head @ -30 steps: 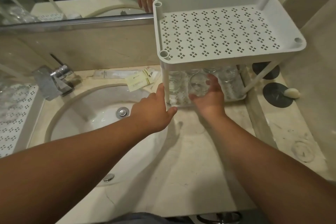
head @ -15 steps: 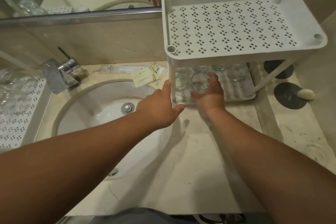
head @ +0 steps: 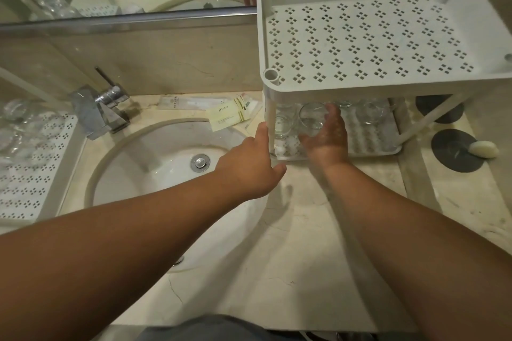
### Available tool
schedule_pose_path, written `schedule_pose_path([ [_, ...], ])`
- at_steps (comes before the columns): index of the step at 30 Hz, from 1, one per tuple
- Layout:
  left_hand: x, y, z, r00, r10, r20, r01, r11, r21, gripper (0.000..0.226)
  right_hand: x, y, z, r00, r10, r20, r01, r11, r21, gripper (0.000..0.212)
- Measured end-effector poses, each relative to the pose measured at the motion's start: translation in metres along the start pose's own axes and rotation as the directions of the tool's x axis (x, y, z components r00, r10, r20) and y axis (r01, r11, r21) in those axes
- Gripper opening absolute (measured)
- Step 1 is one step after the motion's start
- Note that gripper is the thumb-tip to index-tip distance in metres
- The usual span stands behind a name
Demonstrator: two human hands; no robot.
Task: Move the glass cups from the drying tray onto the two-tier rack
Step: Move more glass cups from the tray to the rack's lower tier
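Right hand [head: 325, 141] gripping glass cup [head: 311, 119] on lower tier of two-tier rack [head: 360, 83], fingers curling round wall. Left hand [head: 249, 169] bracing rack post, fingers relaxing. Cup appearing light, rigid, slippery, fragile; side wall offering safest hold.

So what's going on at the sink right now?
A person is loading glass cups onto the rack. The right hand holds a cup on the lower tier, beside other cups already there. The left hand rests against the rack's front post, thumb up along it. The top tier has no cups on it. More cups wait on the tray left of the sink.
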State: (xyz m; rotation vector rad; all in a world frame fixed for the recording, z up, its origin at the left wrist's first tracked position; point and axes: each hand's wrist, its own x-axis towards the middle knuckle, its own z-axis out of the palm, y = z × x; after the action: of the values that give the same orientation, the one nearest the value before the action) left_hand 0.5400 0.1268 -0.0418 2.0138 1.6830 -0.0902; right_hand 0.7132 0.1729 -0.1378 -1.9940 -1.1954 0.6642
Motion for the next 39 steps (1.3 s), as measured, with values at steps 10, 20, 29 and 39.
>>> schedule_pose_path([
  [10, -0.002, -0.001, -0.002, 1.000, 0.016, 0.024, -0.017, 1.000, 0.006, 0.082, 0.013, -0.010, -0.001, 1.000, 0.017, -0.011, -0.018, 0.998, -0.065, 0.082],
  [20, -0.002, -0.004, -0.001, 0.999, 0.013, 0.032, -0.013, 1.000, 0.001, 0.084, 0.016, -0.013, 0.000, 0.999, 0.040, -0.009, -0.041, 0.994, -0.101, 0.082],
  [29, 0.001, -0.012, -0.002, 0.998, 0.057, -0.005, -0.057, 0.998, -0.006, 0.078, 0.011, -0.015, -0.007, 0.999, 0.018, 0.039, -0.013, 0.994, -0.106, 0.097],
  [39, -0.014, -0.049, -0.013, 0.997, 0.073, -0.025, -0.072, 0.997, 0.016, 0.081, -0.054, -0.028, -0.018, 0.997, -0.071, -0.043, 0.060, 0.975, -0.215, 0.087],
])
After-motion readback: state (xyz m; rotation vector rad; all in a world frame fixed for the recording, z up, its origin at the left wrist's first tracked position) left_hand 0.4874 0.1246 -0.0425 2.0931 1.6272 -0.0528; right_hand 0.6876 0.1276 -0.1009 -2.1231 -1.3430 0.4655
